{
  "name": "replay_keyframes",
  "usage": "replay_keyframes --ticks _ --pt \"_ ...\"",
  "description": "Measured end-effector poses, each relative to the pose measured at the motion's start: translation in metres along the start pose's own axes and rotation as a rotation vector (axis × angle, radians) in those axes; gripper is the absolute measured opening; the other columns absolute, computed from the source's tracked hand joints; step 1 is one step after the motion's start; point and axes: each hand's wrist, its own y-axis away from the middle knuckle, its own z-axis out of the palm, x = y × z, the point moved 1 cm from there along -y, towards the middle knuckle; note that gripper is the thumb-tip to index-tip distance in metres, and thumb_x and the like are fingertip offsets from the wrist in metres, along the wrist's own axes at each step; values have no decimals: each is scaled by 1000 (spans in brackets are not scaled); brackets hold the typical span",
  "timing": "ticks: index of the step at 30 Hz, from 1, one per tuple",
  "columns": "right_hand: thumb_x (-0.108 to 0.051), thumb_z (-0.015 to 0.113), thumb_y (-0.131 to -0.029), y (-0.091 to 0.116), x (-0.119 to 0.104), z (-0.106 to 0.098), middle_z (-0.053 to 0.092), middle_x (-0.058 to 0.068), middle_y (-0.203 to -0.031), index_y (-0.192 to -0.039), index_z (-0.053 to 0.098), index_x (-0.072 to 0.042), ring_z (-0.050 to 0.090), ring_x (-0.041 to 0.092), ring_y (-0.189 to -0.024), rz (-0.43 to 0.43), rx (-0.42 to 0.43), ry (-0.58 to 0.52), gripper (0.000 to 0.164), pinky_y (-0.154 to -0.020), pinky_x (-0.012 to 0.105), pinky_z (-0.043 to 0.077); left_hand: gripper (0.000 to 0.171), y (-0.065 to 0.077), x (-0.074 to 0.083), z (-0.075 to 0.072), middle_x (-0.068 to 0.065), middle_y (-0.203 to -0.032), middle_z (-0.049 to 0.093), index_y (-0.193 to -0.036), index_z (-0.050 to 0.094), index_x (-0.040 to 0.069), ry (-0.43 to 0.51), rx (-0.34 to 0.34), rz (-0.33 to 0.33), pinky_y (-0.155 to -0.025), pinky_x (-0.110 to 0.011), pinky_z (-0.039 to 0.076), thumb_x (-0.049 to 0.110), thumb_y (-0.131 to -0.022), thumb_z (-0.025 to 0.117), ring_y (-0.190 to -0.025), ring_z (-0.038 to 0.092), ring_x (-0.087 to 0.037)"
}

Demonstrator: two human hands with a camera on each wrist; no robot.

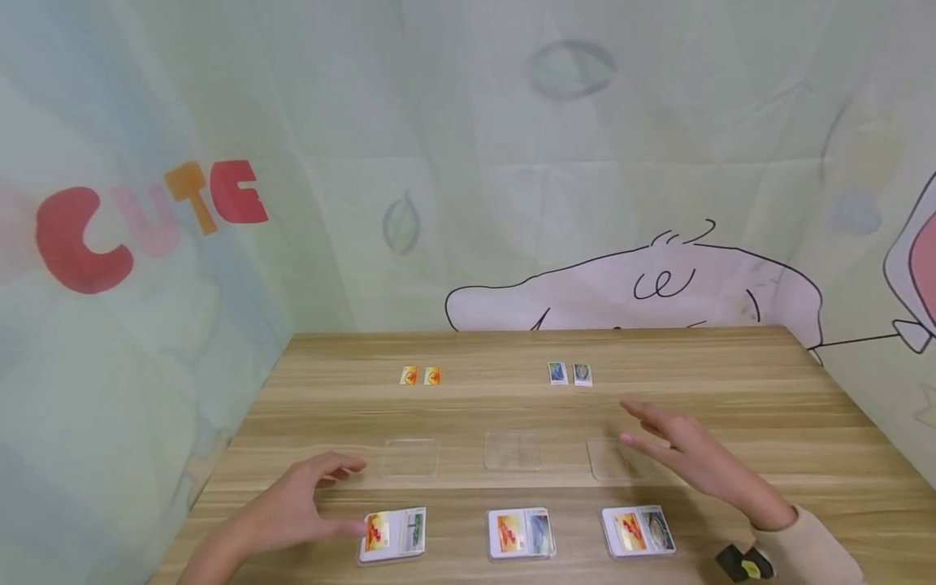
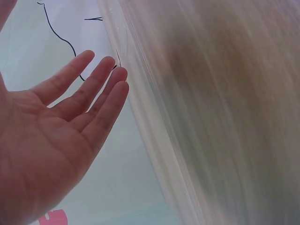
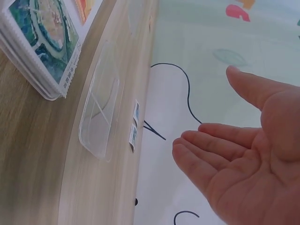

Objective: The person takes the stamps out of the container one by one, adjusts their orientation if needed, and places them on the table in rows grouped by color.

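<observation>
While our left hand (image 1: 288, 497) and right hand (image 1: 691, 457), fingers apart, hold nothing, we seem to be laying out, the nearest card stack (image 1: 395, 534) by the left and a clear plate (image 1: 608, 461) by the right, so the next move probably calls for pinching edges.

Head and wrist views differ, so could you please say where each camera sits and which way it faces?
Head: worn on the head, facing forward and down over table to backdrop; left hand and right hand show.
Left wrist: worn there, facing the table and backdrop; the left hand shows.
Right wrist: worn there, facing a clear plate, table and backdrop; the right hand shows.
Shared: head and right wrist both show the blue stamps.
</observation>
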Motion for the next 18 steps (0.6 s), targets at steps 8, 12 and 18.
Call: replay_keyframes --ticks 8,12,18 --pt "-27 59 -102 -3 -1 3 52 25 -140 -139 49 8 55 43 -123 -16 -21 -52 53 -98 49 45 75 4 -2 1 -1 -126 62 -129 59 7 -11 -4 61 -92 -40 50 48 -72 87 -109 59 -25" --pt "-23 60 -101 -4 -2 6 53 26 -139 -138 50 9 55 42 -122 -24 -27 -81 49 -97 48 46 76 5 -2 2 -1 -126 61 -130 59 7 2 -28 54 -92 -42 50 48 -72 87 -110 59 -27" --pt "-24 60 -101 -7 -5 10 53 26 -139 -138 50 9 54 42 -124 -27 -56 -117 50 -98 48 45 77 6 1 3 0 -124 62 -129 60 7 6 -43 52 -92 -43 50 49 -70 88 -109 59 -27"
